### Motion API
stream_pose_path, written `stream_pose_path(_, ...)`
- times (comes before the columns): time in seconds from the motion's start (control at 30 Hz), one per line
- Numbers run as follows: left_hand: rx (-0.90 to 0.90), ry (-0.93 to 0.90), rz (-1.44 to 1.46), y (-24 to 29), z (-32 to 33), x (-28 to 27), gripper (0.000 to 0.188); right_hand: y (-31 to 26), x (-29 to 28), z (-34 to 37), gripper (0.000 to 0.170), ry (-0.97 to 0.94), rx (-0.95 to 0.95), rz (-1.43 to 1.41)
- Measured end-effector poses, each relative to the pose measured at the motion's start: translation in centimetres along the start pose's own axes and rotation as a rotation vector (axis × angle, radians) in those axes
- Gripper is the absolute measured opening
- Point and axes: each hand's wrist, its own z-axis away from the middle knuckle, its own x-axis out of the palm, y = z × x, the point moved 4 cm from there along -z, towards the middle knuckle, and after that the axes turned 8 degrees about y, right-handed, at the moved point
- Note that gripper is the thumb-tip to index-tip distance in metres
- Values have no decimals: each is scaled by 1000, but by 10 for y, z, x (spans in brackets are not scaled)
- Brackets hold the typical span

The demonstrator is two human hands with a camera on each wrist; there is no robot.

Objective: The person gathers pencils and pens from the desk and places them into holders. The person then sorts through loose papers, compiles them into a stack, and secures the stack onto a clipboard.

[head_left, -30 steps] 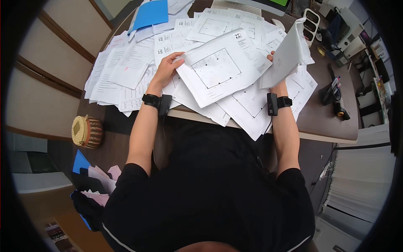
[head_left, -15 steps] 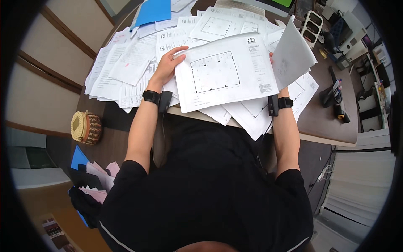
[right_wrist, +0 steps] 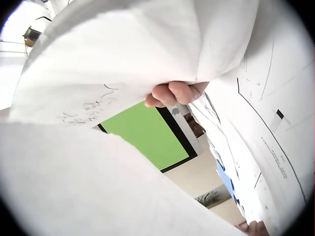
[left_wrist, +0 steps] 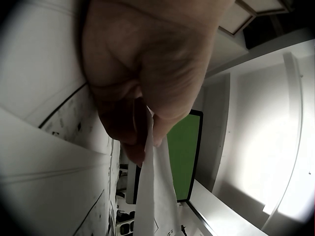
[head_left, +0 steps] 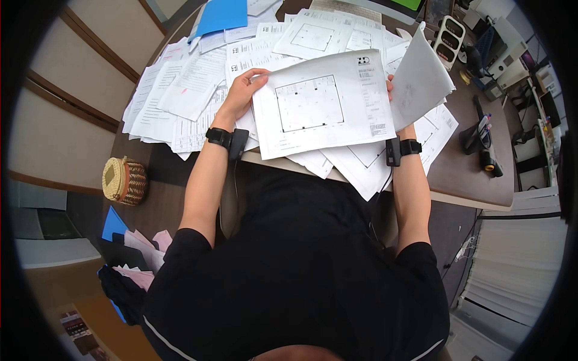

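Note:
The left hand (head_left: 239,99) pinches the upper left corner of a printed plan sheet (head_left: 310,111) between thumb and fingers; the left wrist view shows the hand (left_wrist: 147,64) with the paper edge (left_wrist: 156,182) between them. The sheet is tilted up above the desk. At its right side the right hand (head_left: 391,87) is mostly hidden behind folded white sheets (head_left: 421,78) that stand upright. In the right wrist view several curled fingertips (right_wrist: 174,93) show at the edge of these sheets (right_wrist: 123,49), which bear handwriting.
Overlapping papers (head_left: 186,90) cover the desk's left and middle, with a blue folder (head_left: 224,17) on top at the back. Behind them is a green screen (right_wrist: 147,135). A pen holder (head_left: 475,135) stands at right, a woven basket (head_left: 124,180) at left.
The plan sheet has turned from a slant to nearly level and come slightly nearer the person. The folded sheets at the right stand farther right and more spread. Both hands keep their hold.

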Motion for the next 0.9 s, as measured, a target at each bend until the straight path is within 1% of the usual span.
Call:
stream_pose_path(0.1, 34, 8, -32, 1, 0, 0, 24, 0, -2, 0, 42, 38, 15, -19)
stream_pose_path(0.2, -4, -1, -20, 1, 0, 0, 23, 3, -3, 0, 42, 58, 27, -41)
stream_pose_path(0.33, 16, 4, -37, -2, 0, -2, 23, 2, -2, 3, 42, 85, 0, -5)
stream_pose_path(0.4, 0, 0, -12, -2, -2, -2, 23, 1, 0, 2, 41, 68, 2, 16)
stream_pose_path(0.5, 43, 14, -10, 0, -1, 0, 21, 0, -3, -1, 42, 13, 19, -1)
stream_pose_path(0.6, 8, -4, -25, -1, -2, -2, 22, 0, -8, -1, 43, 56, 19, 15)
stream_pose_path(0.7, 30, 22, -31, 0, 0, 0, 22, -1, -6, -2, 43, 19, 27, 11)
stream_pose_path(0.83, 14, -2, -27, -2, -3, -2, 21, -1, -7, -3, 42, 65, 8, 38)
stream_pose_path(0.9, 37, 29, -40, -1, -1, -1, 21, 1, -6, -2, 42, 59, 20, 4)
